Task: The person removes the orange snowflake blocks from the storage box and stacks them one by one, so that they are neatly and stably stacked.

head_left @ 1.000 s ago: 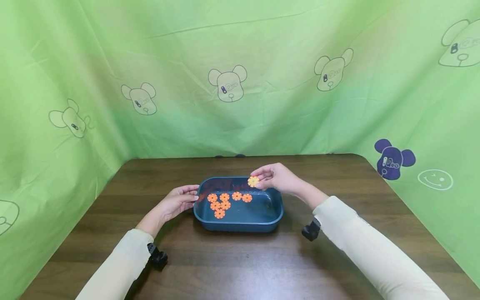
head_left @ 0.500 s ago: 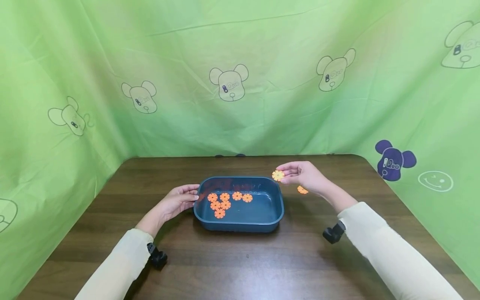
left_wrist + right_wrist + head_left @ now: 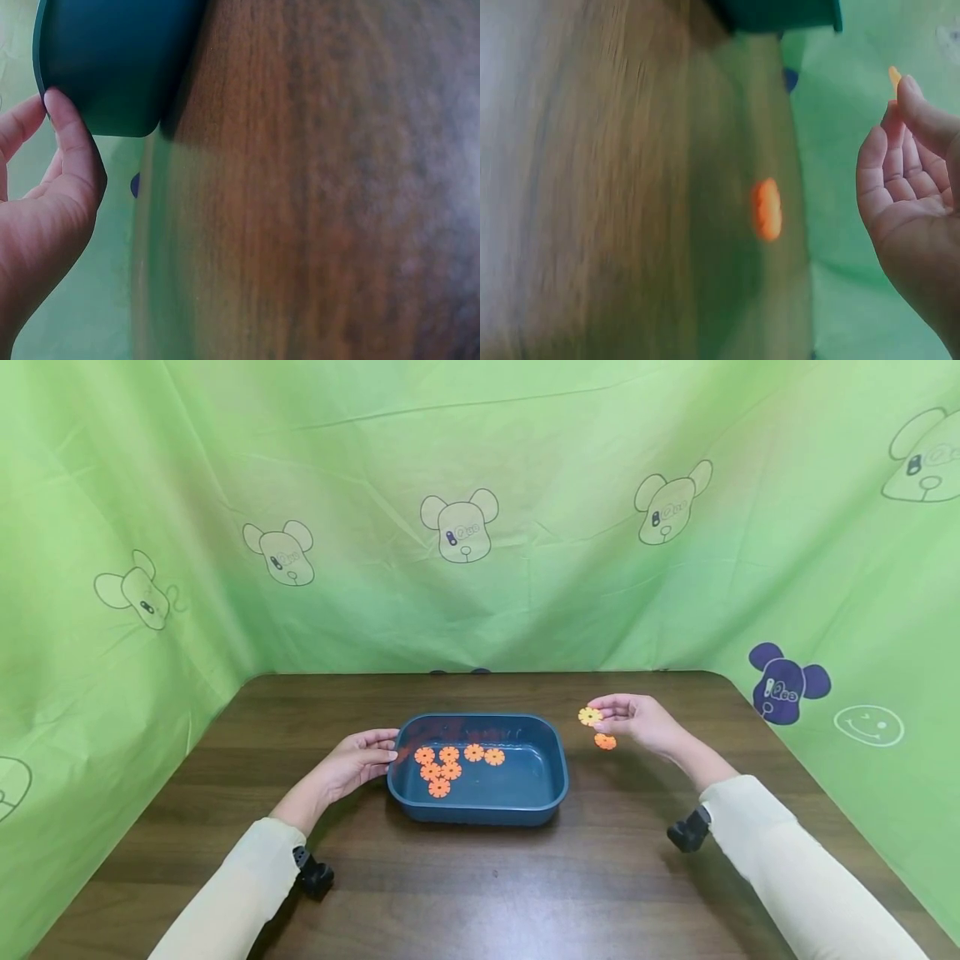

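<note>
A dark blue rectangular basin (image 3: 480, 816) stands on the table, with several orange flower-shaped discs (image 3: 439, 787) lying inside, mostly toward its left half. My left hand (image 3: 352, 768) pinches the basin's left rim between thumb and fingers, as the left wrist view also shows. To the right of the basin, my right hand (image 3: 647, 724) holds a yellow-orange flower-shaped disc (image 3: 590, 717) by its edge, above the table. Just below that hand, another orange flower-shaped disc (image 3: 605, 742) lies on the wood; it appears blurred in the right wrist view.
The brown wooden table (image 3: 495, 902) stretches out around the basin. Behind it and along both sides hangs a green cloth (image 3: 360, 610) printed with bear heads. Each wrist carries a small black camera (image 3: 688, 831).
My right hand has moved right, from above the basin to beside it, still pinching the yellow-orange disc. The disc on the table has come into view. My left hand stays on the rim.
</note>
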### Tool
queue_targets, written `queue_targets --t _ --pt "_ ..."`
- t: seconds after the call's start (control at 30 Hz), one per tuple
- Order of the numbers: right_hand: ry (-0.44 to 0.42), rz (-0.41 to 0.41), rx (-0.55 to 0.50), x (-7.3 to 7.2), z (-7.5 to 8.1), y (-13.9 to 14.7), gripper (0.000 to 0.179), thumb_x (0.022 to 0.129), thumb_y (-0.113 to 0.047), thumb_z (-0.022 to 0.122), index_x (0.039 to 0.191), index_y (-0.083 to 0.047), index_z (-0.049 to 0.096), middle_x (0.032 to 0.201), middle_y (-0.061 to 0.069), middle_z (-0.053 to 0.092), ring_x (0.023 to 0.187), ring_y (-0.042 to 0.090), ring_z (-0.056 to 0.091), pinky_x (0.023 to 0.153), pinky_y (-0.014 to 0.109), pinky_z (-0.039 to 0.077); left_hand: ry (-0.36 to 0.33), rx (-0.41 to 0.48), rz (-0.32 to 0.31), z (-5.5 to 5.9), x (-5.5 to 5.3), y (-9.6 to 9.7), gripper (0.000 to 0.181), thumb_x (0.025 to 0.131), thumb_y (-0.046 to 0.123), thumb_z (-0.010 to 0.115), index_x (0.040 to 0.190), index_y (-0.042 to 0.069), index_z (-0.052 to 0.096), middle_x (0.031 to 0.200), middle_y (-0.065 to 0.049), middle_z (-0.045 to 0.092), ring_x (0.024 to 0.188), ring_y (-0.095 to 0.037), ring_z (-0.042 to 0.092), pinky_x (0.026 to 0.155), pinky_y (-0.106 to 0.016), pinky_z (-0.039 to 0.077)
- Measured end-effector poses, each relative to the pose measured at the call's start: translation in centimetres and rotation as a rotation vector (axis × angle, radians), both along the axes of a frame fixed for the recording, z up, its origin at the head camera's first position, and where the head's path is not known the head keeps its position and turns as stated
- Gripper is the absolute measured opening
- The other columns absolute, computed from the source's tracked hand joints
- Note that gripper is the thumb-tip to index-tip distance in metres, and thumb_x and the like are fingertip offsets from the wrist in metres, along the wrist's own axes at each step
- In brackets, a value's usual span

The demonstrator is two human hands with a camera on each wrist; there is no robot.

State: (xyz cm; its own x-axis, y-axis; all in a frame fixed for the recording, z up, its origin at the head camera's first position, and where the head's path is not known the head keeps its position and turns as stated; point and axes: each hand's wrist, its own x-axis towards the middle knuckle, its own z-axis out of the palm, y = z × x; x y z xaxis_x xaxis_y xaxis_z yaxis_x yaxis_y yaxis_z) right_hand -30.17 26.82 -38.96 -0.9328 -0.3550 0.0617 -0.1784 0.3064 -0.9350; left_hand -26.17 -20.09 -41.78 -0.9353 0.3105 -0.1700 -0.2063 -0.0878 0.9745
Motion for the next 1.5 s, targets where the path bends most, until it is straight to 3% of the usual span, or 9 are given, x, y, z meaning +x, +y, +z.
queue_targets --t 0.13,0.3,0.57,1.5 --pt "-0.009 -0.019 -0.01 -0.2 -1.0 1.2 0.047 0.087 0.002 0.068 0.126 0.019 0.049 0.094 0.003 0.065 0.086 0.006 0.061 0.077 0.02 0.052 -0.001 -0.004 0.002 0.1 0.1 0.1 0.054 0.093 -0.005 0.056 0.143 -0.01 0.036 0.106 -0.009 0.058 0.089 -0.013 0.063 0.078 -0.025 0.054" --pt "-0.057 -0.055 0.003 -0.5 -2.2 2.6 0.048 0.088 0.0 0.069 0.126 0.018 0.048 0.094 0.003 0.064 0.085 0.006 0.06 0.077 0.024 0.053 -0.003 -0.009 0.002 0.1 0.1 0.2 0.054 0.092 -0.006 0.056 0.143 -0.01 0.036 0.106 -0.008 0.058 0.089 -0.013 0.063 0.078 -0.025 0.054" --pt "-0.1 -0.074 0.077 -1.1 -3.4 4.0 0.049 0.087 -0.005 0.071 0.126 0.016 0.05 0.093 0.005 0.063 0.078 0.01 0.06 0.064 0.027 0.051 -0.005 -0.009 0.005 0.2 0.2 0.3 0.054 0.092 -0.006 0.057 0.142 -0.01 0.037 0.106 -0.008 0.058 0.088 -0.013 0.063 0.077 -0.025 0.054" --pt "-0.101 -0.079 0.151 -1.4 -3.6 2.9 0.043 0.083 0.002 0.073 0.119 0.016 0.056 0.09 0.007 0.06 0.079 0.009 0.055 0.069 0.02 0.05 -0.008 -0.018 0.004 0.2 0.2 0.0 0.054 0.093 -0.004 0.057 0.143 -0.009 0.036 0.103 -0.007 0.057 0.089 -0.015 0.063 0.078 -0.025 0.054"
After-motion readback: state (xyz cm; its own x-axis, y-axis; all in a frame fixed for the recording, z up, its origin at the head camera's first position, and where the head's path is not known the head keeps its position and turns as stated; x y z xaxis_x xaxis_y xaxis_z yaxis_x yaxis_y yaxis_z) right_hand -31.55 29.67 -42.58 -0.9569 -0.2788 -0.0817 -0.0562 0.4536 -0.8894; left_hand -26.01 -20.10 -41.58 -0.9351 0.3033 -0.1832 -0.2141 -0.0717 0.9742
